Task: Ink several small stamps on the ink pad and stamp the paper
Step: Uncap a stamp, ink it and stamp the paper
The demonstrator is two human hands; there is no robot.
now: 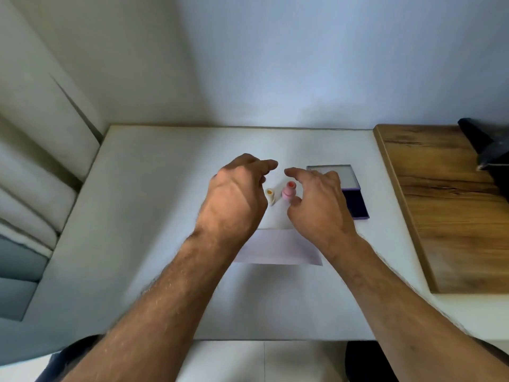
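Observation:
Two small stamps stand upright on the white table (165,188): a pink stamp (288,192) and, to its left, a white stamp with an orange top (270,196). My left hand (237,197) hovers just left of the white stamp, fingers loosely curled and holding nothing. On the other side, my right hand (319,199) hovers over the pink stamp with thumb and fingers spread around it; contact is unclear. The open ink pad (355,201), dark blue with its lid raised behind, lies right of my right hand. A sheet of pale paper (281,248) lies nearer me, partly under my forearms.
A wooden board (446,205) lies along the table's right side, with a dark object (487,150) at its far end. Cushions (33,188) border the left edge. A wall rises behind the table.

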